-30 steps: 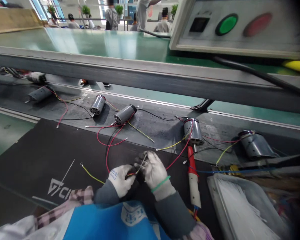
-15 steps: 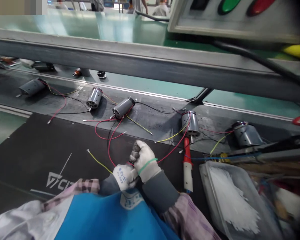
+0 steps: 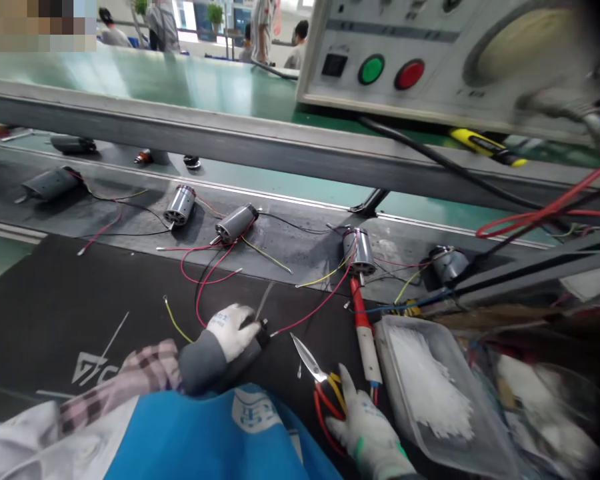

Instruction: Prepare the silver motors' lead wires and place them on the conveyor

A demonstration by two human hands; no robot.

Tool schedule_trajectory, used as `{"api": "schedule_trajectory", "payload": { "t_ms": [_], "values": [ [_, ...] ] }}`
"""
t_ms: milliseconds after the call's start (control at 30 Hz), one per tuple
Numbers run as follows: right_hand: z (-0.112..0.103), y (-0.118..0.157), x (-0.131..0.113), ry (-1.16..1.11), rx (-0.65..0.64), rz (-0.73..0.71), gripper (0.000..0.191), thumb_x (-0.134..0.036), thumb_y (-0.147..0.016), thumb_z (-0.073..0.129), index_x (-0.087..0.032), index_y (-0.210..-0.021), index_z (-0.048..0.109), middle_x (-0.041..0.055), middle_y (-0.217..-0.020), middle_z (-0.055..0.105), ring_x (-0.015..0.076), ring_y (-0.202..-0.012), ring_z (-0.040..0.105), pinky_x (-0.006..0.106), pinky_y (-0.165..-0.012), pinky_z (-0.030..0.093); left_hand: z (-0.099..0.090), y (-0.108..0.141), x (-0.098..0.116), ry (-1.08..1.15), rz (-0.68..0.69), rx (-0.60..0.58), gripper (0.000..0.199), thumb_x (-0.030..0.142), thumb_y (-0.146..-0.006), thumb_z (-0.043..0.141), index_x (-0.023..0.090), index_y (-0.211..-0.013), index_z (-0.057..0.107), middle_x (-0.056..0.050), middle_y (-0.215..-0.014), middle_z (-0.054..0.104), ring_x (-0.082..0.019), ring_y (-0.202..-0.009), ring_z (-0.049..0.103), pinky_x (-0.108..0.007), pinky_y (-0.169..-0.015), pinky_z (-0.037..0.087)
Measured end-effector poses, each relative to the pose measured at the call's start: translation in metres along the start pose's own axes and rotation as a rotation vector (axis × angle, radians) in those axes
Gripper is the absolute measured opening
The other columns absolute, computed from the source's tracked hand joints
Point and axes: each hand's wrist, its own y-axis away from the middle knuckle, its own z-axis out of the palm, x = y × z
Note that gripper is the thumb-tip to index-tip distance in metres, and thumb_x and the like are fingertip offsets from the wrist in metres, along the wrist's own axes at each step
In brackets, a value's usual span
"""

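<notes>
work mat [image 3: 94,365]: partial logo, "C" legible | left glove [image 3: 221,317]: print too small | blue apron [image 3: 253,411]: badge unreadable

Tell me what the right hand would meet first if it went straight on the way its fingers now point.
Most likely the scissors with red and yellow handles: the yellow handle lies almost at the tip of the right hand, though depth is hard to judge from this view.

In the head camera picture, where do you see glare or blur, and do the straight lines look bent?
In the head view, pale glare lies on the green bench top; the long metal rail looks slightly bowed, likely from a wide lens; the right edge turns dark and blurred; the top-left corner is pixelated.
</notes>
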Motion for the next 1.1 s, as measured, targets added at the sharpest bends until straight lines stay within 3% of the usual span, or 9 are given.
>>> {"api": "schedule_trajectory", "payload": {
  "t_ms": [100,233,333,433,833,933,1000,1033,1100],
  "values": [
    [0.002,-0.008,-0.012,-0.229,0.004,-0.101,0.080,-0.018,-0.063,0.050,-0.008,-0.136,0.019,0.0216,-0.110,0.058,0.0338,-0.102,0.055,0.049,-0.088,0.039,0.004,-0.010,-0.001,0.087,-0.081,0.034,0.018,0.031,-0.073,0.049,0.017,-0.064,0.056,-0.002,-0.065,0.056,-0.015,-0.065,0.053,-0.025,-0.060,0.039],
    [0.004,-0.007,-0.041,-0.611,-0.006,-0.334,0.075,-0.028,-0.067,0.047,-0.014,-0.136,0.020,0.0069,-0.139,0.033,0.0198,-0.129,0.025,0.033,-0.106,0.024,0.012,-0.015,-0.009,0.420,-0.254,0.134,0.019,0.032,-0.077,0.042,0.016,-0.075,0.053,0.001,-0.060,0.054,-0.010,-0.053,0.050,-0.021,-0.049,0.038],
    [0.000,0.004,-0.069,-0.785,-0.126,-0.479,0.073,-0.037,-0.072,0.049,-0.018,-0.136,0.020,0.0039,-0.142,0.027,0.0186,-0.130,0.022,0.032,-0.108,0.020,0.014,-0.014,-0.011,0.504,-0.255,0.173,0.022,0.035,-0.078,0.042,0.016,-0.077,0.053,0.002,-0.061,0.053,-0.009,-0.051,0.048,-0.020,-0.048,0.038],
    [-0.007,0.012,-0.085,-0.640,-0.226,-0.534,0.066,-0.039,-0.074,0.050,-0.021,-0.133,0.028,0.0058,-0.137,0.038,0.0198,-0.125,0.034,0.033,-0.105,0.027,0.012,-0.014,-0.011,0.505,-0.197,0.172,0.024,0.036,-0.079,0.041,0.015,-0.079,0.055,0.002,-0.061,0.053,-0.010,-0.053,0.048,-0.021,-0.051,0.039],
    [-0.050,0.022,-0.087,-0.122,-0.010,-0.485,0.058,-0.036,-0.072,0.050,-0.028,-0.129,0.038,0.0040,-0.112,0.062,0.0221,-0.102,0.056,0.031,-0.086,0.043,0.003,-0.012,-0.001,0.081,0.196,0.156,0.028,0.031,-0.085,0.037,0.017,-0.091,0.061,-0.005,-0.089,0.061,-0.015,-0.084,0.055,-0.026,-0.079,0.043],
    [-0.053,0.021,-0.080,-0.053,0.010,-0.481,0.056,-0.033,-0.072,0.049,-0.030,-0.127,0.041,0.0034,-0.104,0.066,0.0229,-0.094,0.060,0.030,-0.079,0.045,-0.013,-0.009,-0.009,0.018,0.202,0.239,0.030,0.030,-0.085,0.035,0.016,-0.093,0.060,-0.007,-0.092,0.060,-0.015,-0.086,0.055,-0.026,-0.081,0.043],
    [-0.049,0.016,-0.067,-0.072,0.022,-0.450,0.055,-0.033,-0.072,0.049,-0.030,-0.127,0.041,0.0027,-0.099,0.067,0.0217,-0.090,0.062,0.028,-0.076,0.046,-0.037,-0.001,-0.027,-0.105,0.133,0.226,0.033,0.031,-0.085,0.032,0.015,-0.088,0.061,-0.008,-0.088,0.060,-0.016,-0.083,0.055,-0.027,-0.078,0.043],
    [-0.045,0.012,-0.058,-0.092,0.036,-0.411,0.055,-0.033,-0.073,0.048,-0.030,-0.128,0.039,0.0028,-0.098,0.067,0.0208,-0.088,0.063,0.027,-0.074,0.046,-0.052,0.006,-0.038,-0.192,0.082,0.176,0.034,0.032,-0.084,0.032,0.015,-0.086,0.062,-0.008,-0.086,0.060,-0.017,-0.081,0.056,-0.028,-0.077,0.043],
    [-0.036,0.002,-0.038,-0.104,0.069,-0.289,0.056,-0.031,-0.075,0.046,-0.026,-0.129,0.037,0.0050,-0.097,0.067,0.0198,-0.082,0.065,0.027,-0.070,0.047,-0.081,0.020,-0.059,-0.407,-0.024,-0.095,0.028,0.037,-0.077,0.044,0.017,-0.075,0.065,-0.007,-0.077,0.062,-0.020,-0.076,0.057,-0.032,-0.076,0.043]
  ]
}}
